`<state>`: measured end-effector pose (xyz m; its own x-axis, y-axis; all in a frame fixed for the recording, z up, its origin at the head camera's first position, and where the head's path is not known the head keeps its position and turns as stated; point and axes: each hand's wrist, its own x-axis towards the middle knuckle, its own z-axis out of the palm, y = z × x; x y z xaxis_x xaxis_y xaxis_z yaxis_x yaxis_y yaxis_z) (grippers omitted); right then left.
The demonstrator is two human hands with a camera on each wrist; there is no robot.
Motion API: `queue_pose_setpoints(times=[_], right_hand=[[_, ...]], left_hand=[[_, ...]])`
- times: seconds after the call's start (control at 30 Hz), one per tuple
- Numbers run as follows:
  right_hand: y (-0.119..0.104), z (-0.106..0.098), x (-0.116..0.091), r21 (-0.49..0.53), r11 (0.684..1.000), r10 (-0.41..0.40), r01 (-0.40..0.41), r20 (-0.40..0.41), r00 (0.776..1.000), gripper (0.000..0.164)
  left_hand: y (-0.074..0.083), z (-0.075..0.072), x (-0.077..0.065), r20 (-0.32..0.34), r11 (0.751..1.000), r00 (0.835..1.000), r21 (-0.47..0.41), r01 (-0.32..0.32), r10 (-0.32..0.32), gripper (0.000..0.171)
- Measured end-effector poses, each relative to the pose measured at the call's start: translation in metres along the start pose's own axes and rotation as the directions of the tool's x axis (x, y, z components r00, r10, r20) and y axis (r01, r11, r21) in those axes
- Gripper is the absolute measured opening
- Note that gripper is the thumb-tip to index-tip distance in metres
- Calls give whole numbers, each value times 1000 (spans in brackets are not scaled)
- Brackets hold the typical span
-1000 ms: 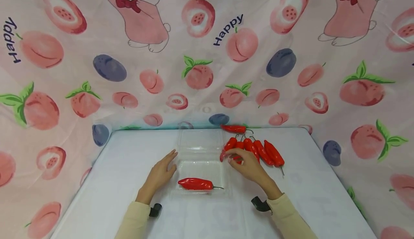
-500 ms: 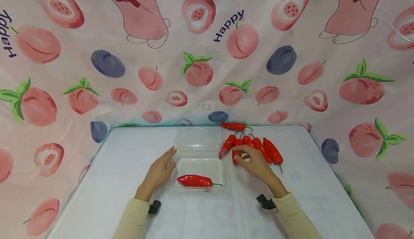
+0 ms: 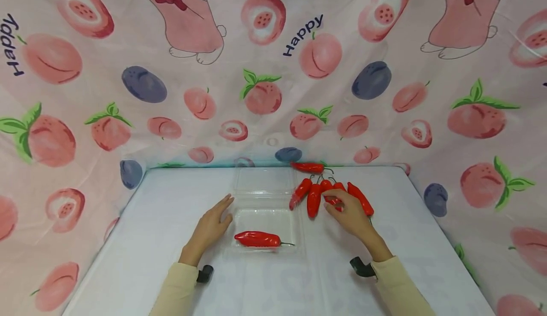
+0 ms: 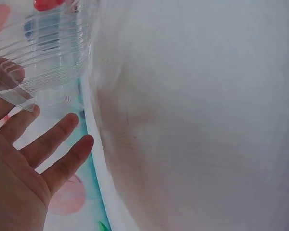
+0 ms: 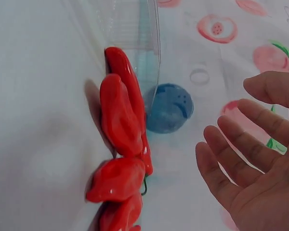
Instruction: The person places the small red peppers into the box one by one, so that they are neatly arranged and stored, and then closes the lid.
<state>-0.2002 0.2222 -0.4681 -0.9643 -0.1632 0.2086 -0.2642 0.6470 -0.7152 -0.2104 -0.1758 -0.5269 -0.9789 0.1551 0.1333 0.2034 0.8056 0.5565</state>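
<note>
A clear plastic clamshell box [image 3: 264, 218] lies with its lid folded back, one red chili pepper [image 3: 258, 239] lying crosswise near its front side. My left hand [image 3: 209, 228] is at the box's left edge with fingers extended; in the left wrist view the clear plastic [image 4: 48, 62] overlaps some of its fingers. Over the row of red peppers hovers my right hand [image 3: 348, 214], covering parts of some. Seen from the right wrist, that hand [image 5: 265, 159] has spread fingers with nothing between them, apart from the nearby peppers [image 5: 119, 115].
Right of the box, several peppers [image 3: 314, 201] lie side by side, the leftmost [image 3: 301, 193] against the box's right side. Another pepper [image 3: 308, 167] lies behind them at the table's back edge. A fruit-print cloth [image 3: 260, 59] hangs behind the white table [image 3: 171, 197].
My right hand has moved right along the row, away from the leftmost pepper, uncovering the second one. The left hand and the pepper in the box stay where they were.
</note>
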Motion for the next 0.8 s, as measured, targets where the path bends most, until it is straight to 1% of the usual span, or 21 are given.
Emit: queue_pose_setpoints(times=[0.17, 0.33, 0.53, 0.67, 0.8], right_hand=[[5, -9, -1, -25, 1000, 7, -8, -16, 1000, 33], [9, -15, -1, -22, 1000, 20, -21, -42, 999, 32], [20, -17, -1, -54, 998, 32, -36, -75, 997, 32], [26, -19, -1, -55, 997, 45, -50, -91, 995, 32], [33, -21, 0, -69, 996, 47, -55, -108, 993, 33]], left_hand=[[0, 0, 0, -7, 1000, 1000, -7, -13, 13, 52], [0, 0, 0, -10, 1000, 1000, -7, -16, 16, 52], [-1, 0, -1, -4, 1000, 1000, -15, -10, 10, 52], [0, 1, -1, 9, 1000, 1000, -6, 5, -5, 53], [-1, 0, 0, 9, 1000, 1000, -1, 10, -10, 53]])
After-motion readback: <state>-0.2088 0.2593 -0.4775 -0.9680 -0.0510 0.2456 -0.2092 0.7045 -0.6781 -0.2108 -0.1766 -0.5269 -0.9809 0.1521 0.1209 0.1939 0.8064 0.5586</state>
